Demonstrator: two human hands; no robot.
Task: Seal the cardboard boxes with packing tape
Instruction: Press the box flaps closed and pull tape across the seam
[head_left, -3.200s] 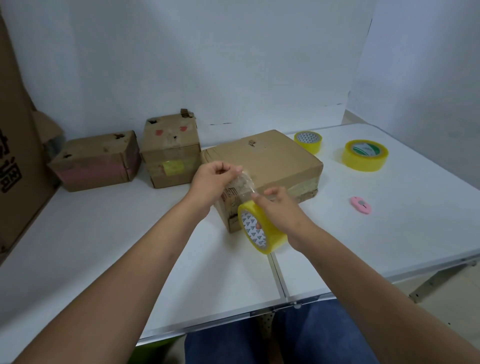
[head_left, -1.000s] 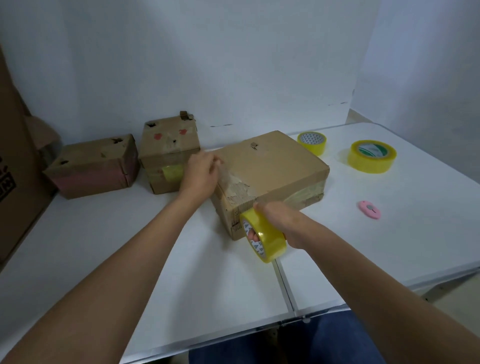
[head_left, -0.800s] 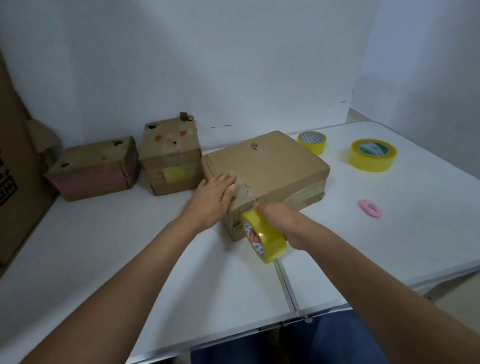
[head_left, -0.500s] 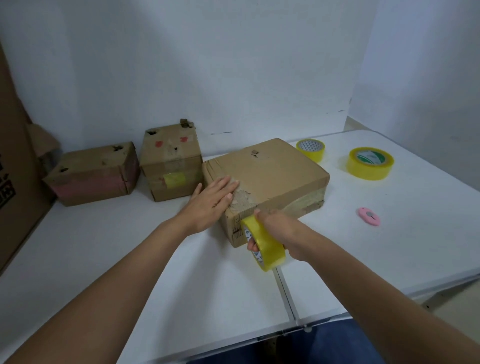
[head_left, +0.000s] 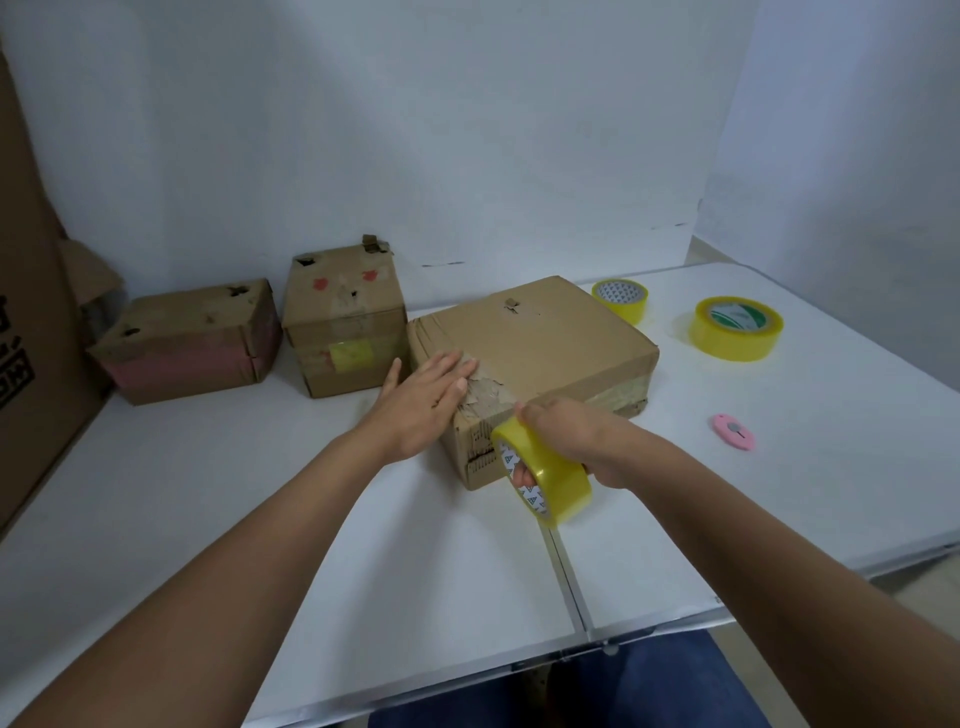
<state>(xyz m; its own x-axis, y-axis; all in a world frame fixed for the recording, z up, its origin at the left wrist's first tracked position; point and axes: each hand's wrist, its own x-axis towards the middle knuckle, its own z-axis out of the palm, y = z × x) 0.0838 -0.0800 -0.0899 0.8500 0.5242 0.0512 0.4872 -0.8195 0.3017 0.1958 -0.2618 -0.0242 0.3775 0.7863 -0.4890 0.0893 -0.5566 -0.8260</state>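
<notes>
On box (head_left: 540, 343) near edge, left hand (head_left: 426, 400) flat, right hand (head_left: 576, 441) gripping tape roll (head_left: 545, 475), bare table (head_left: 260, 519) nearer.

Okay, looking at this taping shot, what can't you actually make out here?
- Head view: the clear tape strip itself on the large box; it is see-through and the left hand covers that corner.
- The right hand hides where the tape roll meets the box.
- Print on the tall cardboard sheet is cut off by the left edge.
- The pink cutter is too small to show a blade.
</notes>
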